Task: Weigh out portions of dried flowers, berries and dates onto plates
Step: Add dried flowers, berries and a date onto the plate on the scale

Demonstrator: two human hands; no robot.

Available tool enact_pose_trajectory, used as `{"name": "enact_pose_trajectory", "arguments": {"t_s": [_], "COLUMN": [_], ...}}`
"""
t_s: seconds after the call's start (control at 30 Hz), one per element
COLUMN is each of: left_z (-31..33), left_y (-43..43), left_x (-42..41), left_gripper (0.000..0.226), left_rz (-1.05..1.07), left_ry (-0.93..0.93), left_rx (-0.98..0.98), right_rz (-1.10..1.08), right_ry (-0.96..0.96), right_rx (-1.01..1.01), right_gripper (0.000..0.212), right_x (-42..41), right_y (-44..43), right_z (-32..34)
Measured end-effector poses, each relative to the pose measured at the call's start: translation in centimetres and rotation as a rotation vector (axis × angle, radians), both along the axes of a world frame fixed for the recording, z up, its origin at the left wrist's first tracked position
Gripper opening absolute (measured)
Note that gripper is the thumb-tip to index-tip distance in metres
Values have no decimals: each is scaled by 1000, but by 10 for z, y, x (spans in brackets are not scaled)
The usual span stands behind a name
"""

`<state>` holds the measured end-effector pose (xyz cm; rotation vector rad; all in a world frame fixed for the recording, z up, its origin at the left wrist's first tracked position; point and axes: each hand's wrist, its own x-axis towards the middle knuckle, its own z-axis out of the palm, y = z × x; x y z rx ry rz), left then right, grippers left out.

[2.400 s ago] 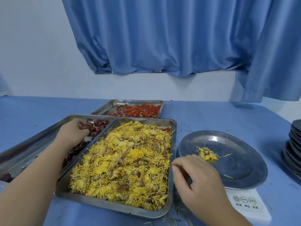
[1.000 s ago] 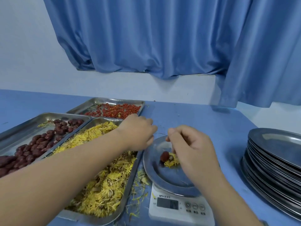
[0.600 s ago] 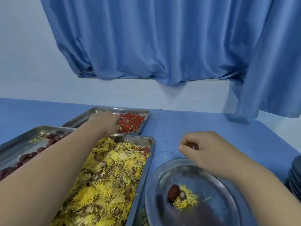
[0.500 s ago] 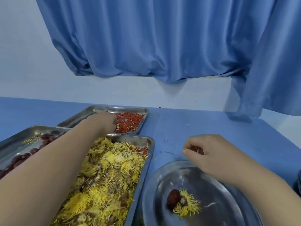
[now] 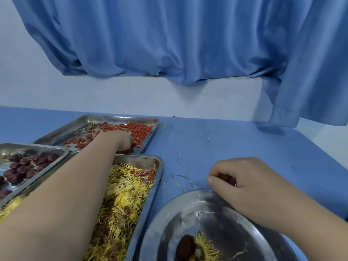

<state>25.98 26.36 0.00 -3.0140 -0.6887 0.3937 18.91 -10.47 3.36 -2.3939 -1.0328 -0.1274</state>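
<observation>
head view | left hand (image 5: 120, 140) is sunk among berries (image 5: 141, 129) in berry tray (image 5: 131, 117), far-left of plate (image 5: 175, 217); its grip cannot be told | right hand (image 5: 243, 185) is curled round dark piece (image 5: 227, 178) at plate's far rim | berries should be pinched sparingly, lifted clear over tray lips | room is left on table (image 5: 216, 147) beyond plate

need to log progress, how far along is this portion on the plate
Done: a date and a tuft of dried flowers already lie on the plate. In hand: the left hand reaches into the berries in the far tray; the right hand curls round a dark piece at the plate's far rim. Left: no berries on the plate yet.
</observation>
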Motion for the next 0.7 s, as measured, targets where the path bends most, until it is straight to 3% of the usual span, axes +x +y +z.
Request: {"name": "enact_pose_trajectory", "arguments": {"t_s": [0.37,0.7], "left_z": [2,21], "left_y": [3,10], "left_x": [-6,-8], "left_gripper": [28,28], "left_rz": [59,13], "left_ry": [-79,-358], "left_rx": [-21,-159], "right_rz": [-1,-32], "right_ry": [50,64], "right_rx": [49,65], "right_gripper": [24,21], "right_x": [-4,-2], "right_y": [-2,-6], "right_z": [7,10]}}
